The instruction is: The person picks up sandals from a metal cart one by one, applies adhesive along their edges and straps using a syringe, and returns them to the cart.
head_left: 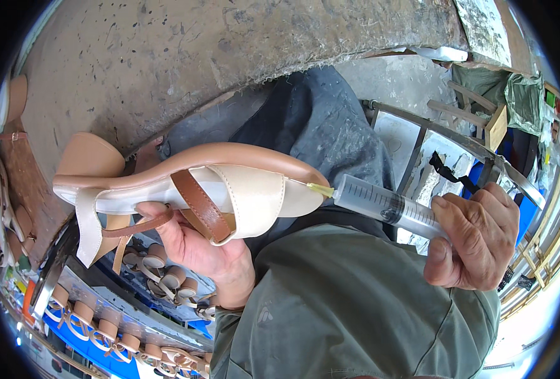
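My left hand [198, 249] is closed on a heeled sandal [254, 201], its thumb reaching inside onto the white insole. The sandal lies on its side in the air, its tan block heel at the left and its toe at the right. A cream band and a brown strap cross its front, and a loose ankle strap hangs below the heel. My right hand [475, 240] grips a clear plastic syringe [368, 199] by its rear end. The syringe's thin needle, with a yellowish hub, meets the sandal's edge near the toe; whether liquid comes out cannot be seen.
A worn, stained worktable [242, 44] spans the top. More sandals [11, 189] lie on its left part, and rows of sandals [106, 335] stand on a rack at lower left. A metal frame [431, 129] and a green bag [525, 101] are at right.
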Available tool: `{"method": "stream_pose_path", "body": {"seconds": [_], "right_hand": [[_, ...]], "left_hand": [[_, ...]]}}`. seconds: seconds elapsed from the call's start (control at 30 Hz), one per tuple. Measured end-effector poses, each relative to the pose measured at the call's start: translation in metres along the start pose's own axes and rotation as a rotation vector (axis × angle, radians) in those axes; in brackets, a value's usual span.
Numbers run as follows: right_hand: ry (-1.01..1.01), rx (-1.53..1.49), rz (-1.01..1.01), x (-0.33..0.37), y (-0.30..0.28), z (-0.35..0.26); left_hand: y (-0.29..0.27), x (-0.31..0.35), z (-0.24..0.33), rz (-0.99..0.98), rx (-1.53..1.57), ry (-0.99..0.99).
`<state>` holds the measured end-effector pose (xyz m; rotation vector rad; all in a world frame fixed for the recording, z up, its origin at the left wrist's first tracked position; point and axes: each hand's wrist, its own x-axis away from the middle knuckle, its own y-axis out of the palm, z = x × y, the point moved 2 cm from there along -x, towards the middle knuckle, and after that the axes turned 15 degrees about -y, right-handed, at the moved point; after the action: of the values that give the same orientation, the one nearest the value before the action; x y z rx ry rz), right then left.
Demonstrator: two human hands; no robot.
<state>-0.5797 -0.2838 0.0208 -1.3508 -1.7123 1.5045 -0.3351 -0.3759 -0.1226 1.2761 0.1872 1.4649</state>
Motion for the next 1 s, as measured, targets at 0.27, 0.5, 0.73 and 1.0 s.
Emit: {"method": "stream_pose_path", "body": {"seconds": [0.27, 0.5, 0.73, 1.0], "right_hand": [[0.346, -0.370, 0.483, 0.040, -0.002, 0.024], [0.212, -1.165, 0.671, -0.031, 0.101, -0.009], [0.326, -1.244, 0.882, -0.071, 0.097, -0.013], [0.086, -0.969, 0.333, -0.093, 0.049, 0.006]], "left_hand": [[0.016, -0.001, 0.007, -0.206, 0.062, 0.001], [0.045, 0.013, 0.020, -0.221, 0.146, 0.119], [0.020, 0.048, 0.036, -0.088, -0.347, 0.078], [0.057, 0.081, 0.093, -0.024, -1.984, 0.935]]}}
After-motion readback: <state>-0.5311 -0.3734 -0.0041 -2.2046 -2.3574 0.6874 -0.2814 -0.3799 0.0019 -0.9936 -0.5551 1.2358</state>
